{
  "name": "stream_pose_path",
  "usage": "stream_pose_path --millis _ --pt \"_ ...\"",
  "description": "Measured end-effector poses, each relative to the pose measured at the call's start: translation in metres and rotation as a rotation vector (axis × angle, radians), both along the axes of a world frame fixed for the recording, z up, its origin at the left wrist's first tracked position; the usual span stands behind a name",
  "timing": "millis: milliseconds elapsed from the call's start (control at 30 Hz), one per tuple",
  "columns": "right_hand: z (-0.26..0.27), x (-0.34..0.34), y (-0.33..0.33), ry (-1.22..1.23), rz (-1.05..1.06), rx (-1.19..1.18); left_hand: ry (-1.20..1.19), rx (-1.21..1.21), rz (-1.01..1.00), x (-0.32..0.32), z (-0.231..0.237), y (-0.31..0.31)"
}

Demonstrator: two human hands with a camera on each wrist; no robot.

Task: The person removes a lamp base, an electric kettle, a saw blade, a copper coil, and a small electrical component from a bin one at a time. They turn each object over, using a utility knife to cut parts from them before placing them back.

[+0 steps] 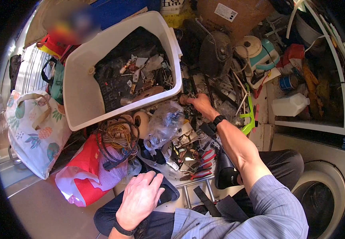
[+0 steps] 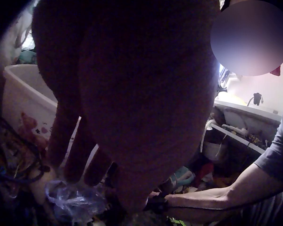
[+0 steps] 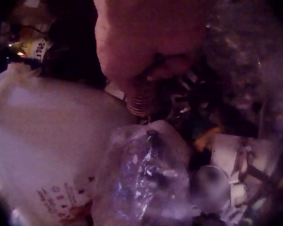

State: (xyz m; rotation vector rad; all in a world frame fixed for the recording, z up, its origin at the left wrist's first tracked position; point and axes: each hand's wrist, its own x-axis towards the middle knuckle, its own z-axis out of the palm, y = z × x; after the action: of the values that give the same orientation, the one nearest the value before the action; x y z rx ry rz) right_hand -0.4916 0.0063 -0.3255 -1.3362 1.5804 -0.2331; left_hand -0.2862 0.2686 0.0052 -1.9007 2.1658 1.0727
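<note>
My right hand (image 1: 202, 105) reaches forward beside the white plastic tub (image 1: 85, 84) and grips a brownish metal coil, like a spring (image 1: 183, 99). In the right wrist view the coil's ridged end (image 3: 139, 102) sticks out below the curled fingers, close over a clear plastic bag (image 3: 144, 174). My left hand (image 1: 139, 197) lies palm down near my bent knee, fingers straight and holding nothing. In the left wrist view that hand (image 2: 132, 94) is dark and fills the middle.
Small scrap parts lie in the tub. Red-handled pliers (image 1: 209, 156) and loose hardware cover the floor before me. A cable coil (image 1: 118, 137) and a red-and-white bag (image 1: 88, 171) are at the left; a white jug (image 1: 290, 105) stands on the right shelf.
</note>
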Motion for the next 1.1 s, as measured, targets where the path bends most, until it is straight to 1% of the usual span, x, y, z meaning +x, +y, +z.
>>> stream_pose_path --millis 33,167,233,267,367,433,533,633,667,733,833,867,933,967,1033,1067,1100 --pt "-0.005 -0.001 0.000 -0.001 -0.013 -0.017 0.001 -0.003 -0.001 0.000 0.000 0.000" --pt "0.008 0.000 -0.001 -0.014 -0.046 0.022 0.004 -0.012 -0.005 -0.001 0.000 -0.001" --pt "0.011 0.000 -0.001 -0.130 -0.042 -0.027 0.005 -0.012 -0.012 -0.001 0.000 -0.001" --pt "0.012 0.001 0.000 -0.132 -0.043 -0.029 0.003 -0.015 -0.012 -0.001 0.000 -0.001" --pt "0.007 0.005 0.003 -0.116 -0.042 -0.056 0.009 -0.015 -0.010 -0.001 -0.001 -0.001" --pt "-0.007 0.004 0.002 0.042 0.091 -0.060 0.014 -0.006 -0.008 0.001 -0.003 0.000" --pt "-0.021 0.003 0.000 0.023 0.040 -0.029 0.014 0.001 -0.002 0.000 -0.001 -0.002" --pt "-0.015 -0.001 0.000 -0.014 0.032 0.002 0.019 0.005 -0.012 -0.001 -0.001 -0.002" --pt "-0.007 -0.001 0.002 -0.014 0.032 0.001 0.018 0.004 -0.011 0.000 -0.001 -0.001" --pt "0.014 0.001 0.008 -0.140 -0.100 0.089 0.027 -0.008 -0.006 -0.001 0.000 -0.001" --pt "0.011 -0.002 0.006 -0.157 -0.149 0.149 0.022 -0.016 -0.009 0.000 0.000 0.000" --pt "0.013 -0.005 0.006 -0.157 -0.148 0.144 0.022 -0.022 -0.008 0.000 0.000 0.001" --pt "0.022 -0.016 0.008 -0.256 -0.147 0.215 0.028 -0.028 -0.013 0.000 0.001 0.002" --pt "0.023 -0.024 0.009 -0.253 -0.148 0.203 0.032 -0.039 -0.015 0.000 0.002 0.003" --pt "0.026 -0.038 0.015 -0.377 -0.149 0.279 0.022 -0.062 -0.028 0.000 0.005 0.003" --pt "0.067 -0.038 0.023 -0.436 -0.148 0.270 0.025 -0.076 -0.028 0.001 0.006 0.004" --pt "0.077 -0.045 0.027 -0.433 -0.146 0.256 0.028 -0.109 -0.040 0.002 0.005 0.006"
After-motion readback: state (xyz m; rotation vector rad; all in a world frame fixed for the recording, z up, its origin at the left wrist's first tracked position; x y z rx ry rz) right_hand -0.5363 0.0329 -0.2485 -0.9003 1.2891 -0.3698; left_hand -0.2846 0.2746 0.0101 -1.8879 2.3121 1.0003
